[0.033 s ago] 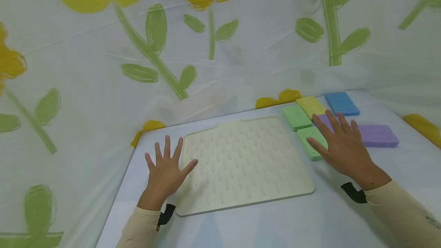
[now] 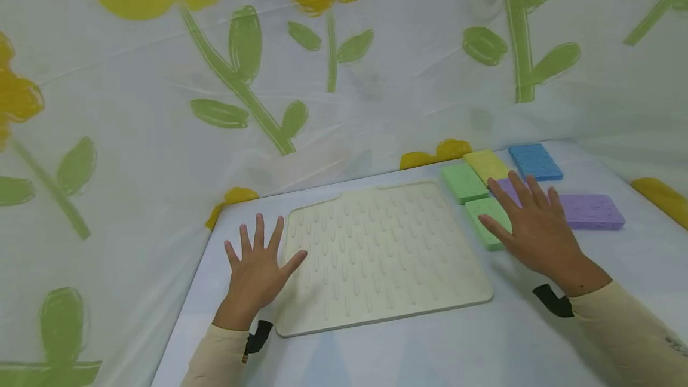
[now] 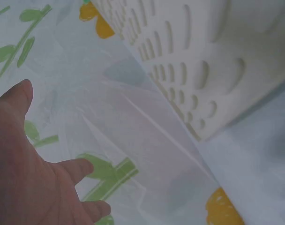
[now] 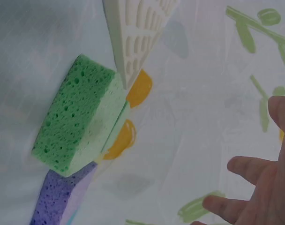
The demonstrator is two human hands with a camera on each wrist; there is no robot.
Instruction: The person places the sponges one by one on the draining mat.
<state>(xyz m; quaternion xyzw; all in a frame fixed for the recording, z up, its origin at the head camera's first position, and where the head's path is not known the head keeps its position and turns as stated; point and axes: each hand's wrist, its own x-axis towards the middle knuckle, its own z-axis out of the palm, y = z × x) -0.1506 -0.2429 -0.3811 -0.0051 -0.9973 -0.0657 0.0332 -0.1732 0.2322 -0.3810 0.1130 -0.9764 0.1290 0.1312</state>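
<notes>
My left hand is held with spread fingers at the left edge of a cream mat with raised ridges, and it holds nothing. My right hand, fingers also apart and holding nothing, hovers by the sponges and partly hides them in the head view. Nearest to its thumb is a light green sponge; a purple sponge lies just right of its fingers. In the right wrist view the green sponge sits apart from the fingers. The left wrist view shows the ridged mat beyond the left hand.
Behind lie a second green sponge, a yellow sponge, a blue sponge and another purple piece, partly covered by the right hand. A flower-printed curtain stands along the back and left edges of the white table.
</notes>
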